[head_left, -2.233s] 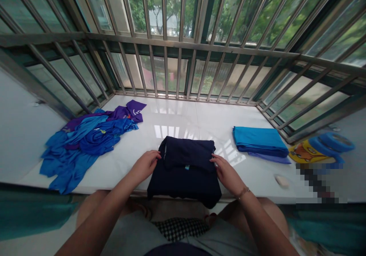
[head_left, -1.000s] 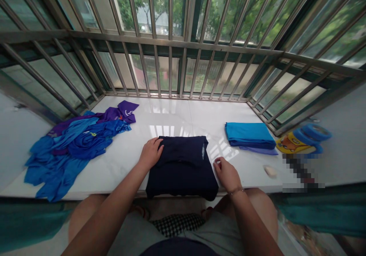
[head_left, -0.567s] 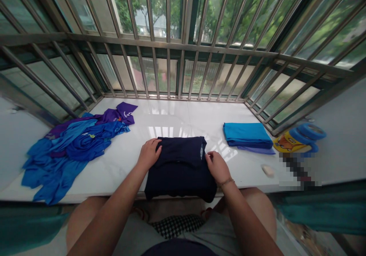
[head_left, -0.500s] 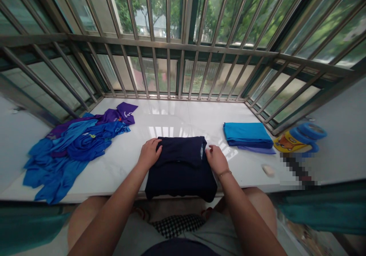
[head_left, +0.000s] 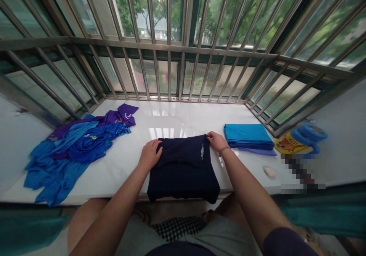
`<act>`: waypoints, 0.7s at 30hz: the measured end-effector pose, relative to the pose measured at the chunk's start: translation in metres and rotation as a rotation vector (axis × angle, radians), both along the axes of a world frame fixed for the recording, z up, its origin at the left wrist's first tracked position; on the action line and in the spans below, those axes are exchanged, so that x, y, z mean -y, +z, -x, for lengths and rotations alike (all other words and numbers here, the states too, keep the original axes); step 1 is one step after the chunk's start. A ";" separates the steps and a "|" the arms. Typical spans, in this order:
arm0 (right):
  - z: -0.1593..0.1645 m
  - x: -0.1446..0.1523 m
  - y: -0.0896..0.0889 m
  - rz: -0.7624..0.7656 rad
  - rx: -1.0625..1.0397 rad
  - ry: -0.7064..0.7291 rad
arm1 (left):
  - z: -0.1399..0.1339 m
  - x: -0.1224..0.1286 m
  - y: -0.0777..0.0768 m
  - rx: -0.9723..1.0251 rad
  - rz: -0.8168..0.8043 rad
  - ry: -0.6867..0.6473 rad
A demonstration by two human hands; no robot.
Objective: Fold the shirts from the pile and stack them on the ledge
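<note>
A dark navy shirt lies partly folded in front of me, its near end hanging over the front edge of the white ledge. My left hand is at the shirt's far left corner, fingers and thumb curled over the cloth edge. With thumb and fingers pinched together, my right hand holds the far right corner. A small light patterned patch shows in a gap near the right side of the fold. The fingertips under the cloth are hidden.
At the left, blue and purple clothes lie in a loose heap. On the right sit a stack of folded blue clothes, a blue and yellow jug and a small pale block. Metal bars close off the window behind.
My right hand has moved up and slightly left to the shirt's far right corner and now pinches it. The shirt's right side has shifted slightly to the right. My left hand stays nearly in place.
</note>
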State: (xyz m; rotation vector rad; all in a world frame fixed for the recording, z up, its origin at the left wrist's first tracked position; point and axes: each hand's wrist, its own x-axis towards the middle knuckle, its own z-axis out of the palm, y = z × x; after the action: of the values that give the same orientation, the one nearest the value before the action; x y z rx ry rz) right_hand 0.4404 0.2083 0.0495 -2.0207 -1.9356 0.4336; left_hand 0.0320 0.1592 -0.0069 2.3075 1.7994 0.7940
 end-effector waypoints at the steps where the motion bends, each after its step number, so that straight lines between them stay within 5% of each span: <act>1: 0.000 0.002 -0.001 0.006 0.017 -0.007 | 0.000 0.001 -0.001 0.005 -0.001 0.002; 6: 0.013 0.005 0.000 0.010 0.071 -0.010 | 0.000 -0.006 0.004 0.104 0.078 0.019; 10: 0.031 0.005 0.009 0.041 0.101 0.038 | 0.014 -0.038 0.026 0.273 0.337 0.126; 14: 0.043 0.017 0.019 0.071 0.142 -0.045 | 0.038 -0.062 0.049 0.246 0.425 0.213; 21: 0.069 0.067 0.007 0.216 0.010 0.035 | 0.023 -0.029 0.045 0.146 0.532 0.120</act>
State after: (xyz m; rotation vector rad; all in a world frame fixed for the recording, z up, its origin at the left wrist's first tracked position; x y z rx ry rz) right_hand 0.3712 0.1417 0.0563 -2.1244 -2.0083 0.6684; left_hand 0.0087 0.1882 0.0378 1.7736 1.8209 0.4120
